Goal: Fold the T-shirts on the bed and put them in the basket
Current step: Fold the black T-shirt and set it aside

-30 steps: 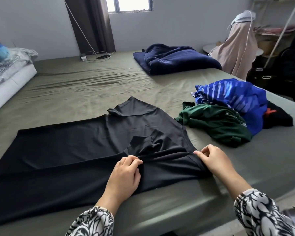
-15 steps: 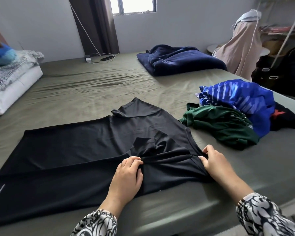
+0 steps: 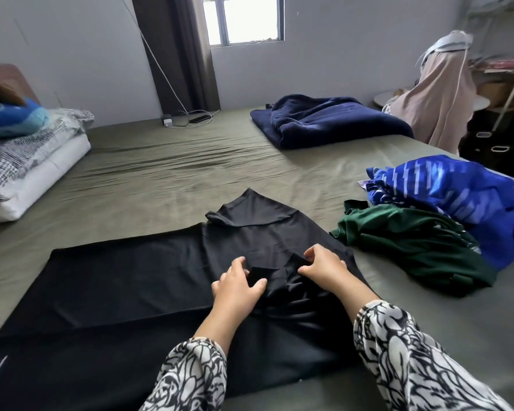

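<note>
Long loose sleeves (image 3: 404, 360) — black-and-white swirling leaf print — both arms

Black T-shirt (image 3: 116, 292) hem cut off at left edge; right hand (image 3: 321, 264) fingertips hidden in fabric.

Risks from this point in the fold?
1. Both hands, left hand and right hand, pinch a bunched sleeve on the black T-shirt; folding over the bunch may leave a lump.
2. The shirt's near edge lies at the edge of the bed; a tug could slide it off.
3. The green shirt lies close and may snag.
</note>
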